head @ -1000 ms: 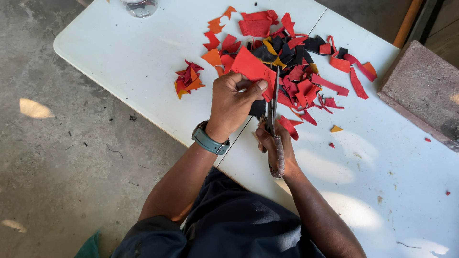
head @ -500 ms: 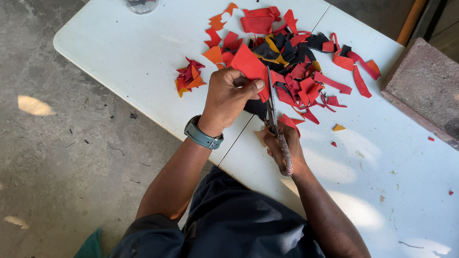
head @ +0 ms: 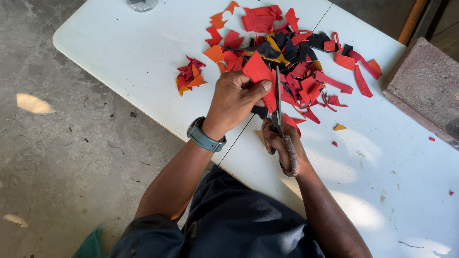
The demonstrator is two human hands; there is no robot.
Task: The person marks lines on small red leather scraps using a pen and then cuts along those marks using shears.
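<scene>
Since the earlier frames, both hands are sitting a touch nearer the table's near edge, and the red piece is tilting further over the blades.

Going from the left, bare concrete floor [head: 57, 143] is lying beside the white folding table [head: 143, 57]. On the table's left part, a small heap of red and orange scraps [head: 190, 75] is sitting well apart from the rest. Just to its right, the left hand [head: 234, 100], wearing a grey-green wristwatch [head: 205, 137], is pinching a red leather piece [head: 258, 74] between thumb and fingers, holding it up over the table's centre seam. Right beside it, the right hand [head: 283, 145] is clenching around the wrapped handles of a pair of scissors [head: 278, 102], whose blades are pointing away from the person and touching the right edge of the red piece. Behind and to the right of the blades, a big pile of red, orange, black and yellow offcuts [head: 296, 52] is spreading across the far middle of the table. Further right, a few tiny crumbs are lying on the bare tabletop, and a reddish stone block [head: 423, 88] is resting at the table's far right edge.
</scene>
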